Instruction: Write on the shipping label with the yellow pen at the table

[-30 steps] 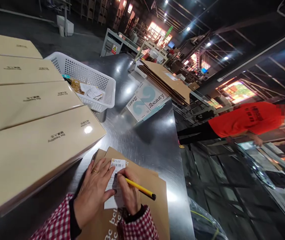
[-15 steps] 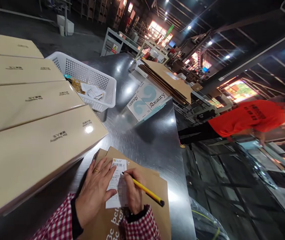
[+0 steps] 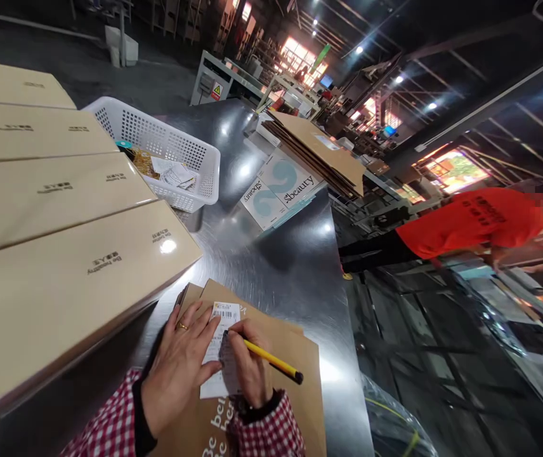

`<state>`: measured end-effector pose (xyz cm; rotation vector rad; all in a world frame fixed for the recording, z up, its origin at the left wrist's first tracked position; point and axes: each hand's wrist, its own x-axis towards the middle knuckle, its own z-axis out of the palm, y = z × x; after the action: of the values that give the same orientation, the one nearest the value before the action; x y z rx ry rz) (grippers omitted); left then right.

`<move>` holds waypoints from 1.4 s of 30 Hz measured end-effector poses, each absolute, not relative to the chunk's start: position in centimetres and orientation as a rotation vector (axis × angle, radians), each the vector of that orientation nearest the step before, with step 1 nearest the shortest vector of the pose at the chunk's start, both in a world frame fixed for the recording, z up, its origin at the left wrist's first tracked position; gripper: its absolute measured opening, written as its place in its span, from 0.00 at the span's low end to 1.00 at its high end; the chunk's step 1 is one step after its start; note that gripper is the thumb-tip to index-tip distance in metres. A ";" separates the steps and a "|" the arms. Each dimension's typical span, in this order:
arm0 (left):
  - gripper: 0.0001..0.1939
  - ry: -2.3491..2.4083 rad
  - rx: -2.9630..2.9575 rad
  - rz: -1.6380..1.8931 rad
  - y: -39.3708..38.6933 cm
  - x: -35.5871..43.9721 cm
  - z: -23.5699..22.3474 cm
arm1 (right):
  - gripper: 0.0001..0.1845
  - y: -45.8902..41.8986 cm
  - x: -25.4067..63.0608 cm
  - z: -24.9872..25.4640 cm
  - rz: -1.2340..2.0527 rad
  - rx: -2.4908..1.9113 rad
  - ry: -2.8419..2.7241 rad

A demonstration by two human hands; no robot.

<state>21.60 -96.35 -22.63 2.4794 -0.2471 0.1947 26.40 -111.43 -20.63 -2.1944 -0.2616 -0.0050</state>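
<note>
A white printed slip (image 3: 221, 374) with a barcode at its top lies on brown cardboard (image 3: 295, 368), which carries white lettering. My left hand (image 3: 179, 365) rests flat on the slip's left side and the cardboard, fingers spread, a ring on one finger. In my right hand (image 3: 252, 365) is a yellow marker pen (image 3: 276, 362) with a black end, pinched between thumb and fingers. Its tip is at the slip, right of my left fingertips. Part of the slip is hidden under both hands.
Large cream boxes (image 3: 62, 285) stand in a row at left. Behind them is a white perforated basket (image 3: 171, 139) with papers and gold-coloured cords. Beauty-printed boxes (image 3: 281, 184) and flat cardboard (image 3: 314, 139) lie further along the metal table (image 3: 271, 266). A person in orange (image 3: 471, 222) bends at right.
My right hand and the marker pen have shifted slightly left across the slip. My left hand stays in place on the slip.
</note>
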 end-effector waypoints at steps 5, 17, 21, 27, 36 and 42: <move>0.31 -0.247 2.479 0.195 -96.3 21.6 -22.7 | 0.12 -111.4 26.4 -20.5 -0.021 -2.205 -0.262; 0.31 -0.254 2.490 0.181 -96.2 21.6 -22.8 | 0.12 -111.6 26.5 -20.7 -0.004 -2.195 -0.268; 0.32 -0.253 2.497 0.168 -96.2 21.4 -22.7 | 0.11 -111.6 26.5 -21.0 0.003 -2.191 -0.241; 0.33 -0.244 2.490 0.159 -96.2 21.5 -22.5 | 0.11 -111.6 26.6 -21.0 -0.027 -2.180 -0.179; 0.32 -0.246 2.509 0.112 -96.0 21.6 -22.2 | 0.10 -111.6 26.7 -21.0 -0.047 -2.137 -0.203; 0.32 -0.251 2.500 0.116 -96.2 21.7 -22.4 | 0.11 -111.6 26.6 -21.0 -0.023 -2.147 -0.242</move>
<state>21.68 -96.17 -22.39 2.4999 -0.2505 0.1156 26.64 -111.61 -21.02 -2.1473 -0.2419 -0.0227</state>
